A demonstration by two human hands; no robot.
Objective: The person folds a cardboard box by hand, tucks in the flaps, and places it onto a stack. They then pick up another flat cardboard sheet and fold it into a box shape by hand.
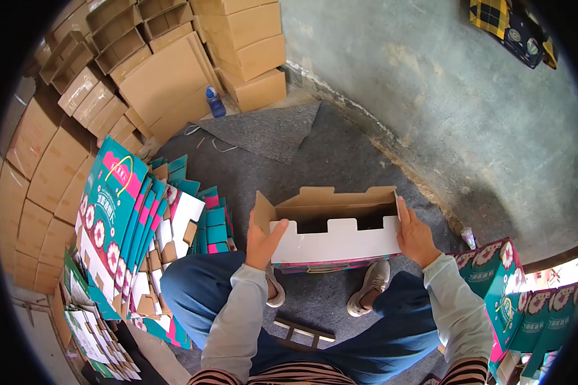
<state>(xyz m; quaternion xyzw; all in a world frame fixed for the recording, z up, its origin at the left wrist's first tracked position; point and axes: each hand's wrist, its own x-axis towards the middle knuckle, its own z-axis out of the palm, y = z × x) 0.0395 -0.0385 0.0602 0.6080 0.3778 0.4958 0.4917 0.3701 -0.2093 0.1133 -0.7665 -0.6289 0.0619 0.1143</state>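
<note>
An open cardboard gift box [337, 245] stands in front of me, between my lower legs. Its inside is brown, its near flap is white with notched tabs, and a strip of printed pink and green shows below. My left hand [263, 244] grips the left end, thumb over the white flap and fingers against the raised brown side flap. On the right end, my right hand [417, 234] holds the box, fingers pointing up along its edge. The box's floor is in shadow.
Flattened green and pink printed boxes [112, 218] lean in a stack at my left. Folded-up green boxes [488, 273] stand at the right. Brown cartons [253, 51] pile up along the back and left. A blue bottle [216, 102] stands near a grey mat [270, 128].
</note>
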